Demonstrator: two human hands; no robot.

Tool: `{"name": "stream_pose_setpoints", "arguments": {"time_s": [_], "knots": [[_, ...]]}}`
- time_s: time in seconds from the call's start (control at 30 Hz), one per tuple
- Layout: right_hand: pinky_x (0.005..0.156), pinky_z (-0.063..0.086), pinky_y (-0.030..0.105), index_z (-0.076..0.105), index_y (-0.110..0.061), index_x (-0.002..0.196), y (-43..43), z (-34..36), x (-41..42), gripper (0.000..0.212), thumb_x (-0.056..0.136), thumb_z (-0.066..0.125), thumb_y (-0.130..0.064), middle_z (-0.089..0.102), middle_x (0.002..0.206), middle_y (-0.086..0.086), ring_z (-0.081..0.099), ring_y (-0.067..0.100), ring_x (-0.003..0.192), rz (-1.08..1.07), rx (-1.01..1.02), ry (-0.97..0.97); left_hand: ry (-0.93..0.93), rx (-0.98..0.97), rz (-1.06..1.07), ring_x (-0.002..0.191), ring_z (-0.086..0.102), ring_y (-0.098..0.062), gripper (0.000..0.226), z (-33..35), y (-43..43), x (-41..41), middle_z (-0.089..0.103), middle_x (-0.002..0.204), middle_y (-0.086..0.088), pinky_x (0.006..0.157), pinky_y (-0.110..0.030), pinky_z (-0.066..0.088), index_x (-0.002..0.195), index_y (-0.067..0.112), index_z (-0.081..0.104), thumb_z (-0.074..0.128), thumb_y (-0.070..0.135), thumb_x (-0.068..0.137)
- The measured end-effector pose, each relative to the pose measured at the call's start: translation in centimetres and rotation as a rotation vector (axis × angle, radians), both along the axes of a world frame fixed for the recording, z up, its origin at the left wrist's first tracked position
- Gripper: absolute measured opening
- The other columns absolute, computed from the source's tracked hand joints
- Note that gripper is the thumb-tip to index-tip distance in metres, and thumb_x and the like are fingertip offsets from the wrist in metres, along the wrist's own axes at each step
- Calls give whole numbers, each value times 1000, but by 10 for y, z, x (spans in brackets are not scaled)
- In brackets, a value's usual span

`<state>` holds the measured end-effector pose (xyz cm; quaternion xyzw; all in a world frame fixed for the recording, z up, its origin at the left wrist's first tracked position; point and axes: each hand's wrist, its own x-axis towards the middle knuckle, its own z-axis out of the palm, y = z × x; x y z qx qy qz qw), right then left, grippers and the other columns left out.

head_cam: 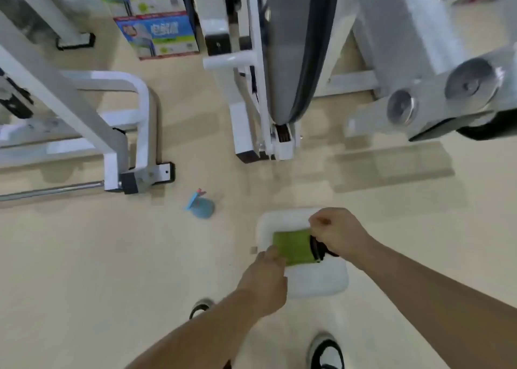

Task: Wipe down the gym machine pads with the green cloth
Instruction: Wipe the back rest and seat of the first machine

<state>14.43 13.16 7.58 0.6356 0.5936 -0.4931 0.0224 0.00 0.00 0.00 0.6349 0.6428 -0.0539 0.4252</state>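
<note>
Two grips pinch the green cloth (293, 246) above the white container (321, 283). The left hand (267, 270) holds one end, the right hand (337, 233) the other.

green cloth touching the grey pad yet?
No, the left hand and right hand hold the green cloth over the white container on the floor, apart from the grey pad.
</note>
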Motion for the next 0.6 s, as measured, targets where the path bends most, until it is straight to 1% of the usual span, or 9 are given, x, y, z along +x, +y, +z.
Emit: {"name": "stream_pose_setpoints", "arguments": {"time_s": [0.07,0.13,0.2,0.23,0.3,0.37,0.4,0.5,0.6], "knots": [[73,53,34,73,-20,77,-1,-29,6,26,98,58,-16,75,76,-1,71,19,74,-128,60,82,64,6,-6,146,30,-30,53,-44,18,11,14,167,-11,115,-38,39,152,9,35,47,19,102],[78,56,35,73,-12,89,1,-51,9,18,99,59,-19,77,82,6,74,16,75,-243,37,145,156,3,-43,155,12,-33,70,-85,41,17,1,171,-12,124,-43,24,162,13,13,48,24,103],[79,57,36,73,-13,91,-6,-71,15,17,100,60,-20,78,83,6,74,20,77,-270,-18,162,234,-54,-67,152,17,-35,81,-116,52,25,17,167,-11,124,-46,22,163,17,5,55,31,100],[79,58,36,73,-11,92,-8,-76,19,17,100,60,-19,78,85,8,74,20,76,-278,-38,168,274,-83,-56,145,29,-34,79,-124,55,29,32,158,-10,119,-44,29,161,15,15,59,33,98],[76,58,34,73,-5,95,-13,-75,26,18,100,60,-17,78,90,12,71,18,75,-311,-83,177,277,-115,8,123,49,-30,50,-122,60,35,55,134,-7,101,-40,42,138,16,47,61,35,94],[71,56,29,72,-3,98,-20,-66,35,17,100,60,-15,76,95,16,69,19,76,-371,-116,191,138,-137,183,103,60,-26,19,-101,60,41,64,108,-3,83,-36,52,102,21,58,60,33,88],[72,55,30,72,-3,98,-25,-57,36,16,99,61,-15,75,97,18,68,21,78,-387,-122,198,68,-105,263,97,61,-24,14,-87,58,42,63,100,-1,76,-35,55,92,22,57,61,33,83],[85,58,41,72,-16,107,-33,-7,30,13,99,65,-23,72,103,11,71,26,95,-415,-132,226,-98,44,441,95,58,-19,26,-12,53,34,47,104,1,76,-33,55,95,22,59,70,35,76],[92,60,48,62,-31,129,-31,67,10,39,94,71,-45,66,119,-4,66,27,112,-427,-244,274,-293,141,618,75,60,-16,31,89,48,19,54,97,1,58,-22,49,87,28,50,80,30,76]]}}
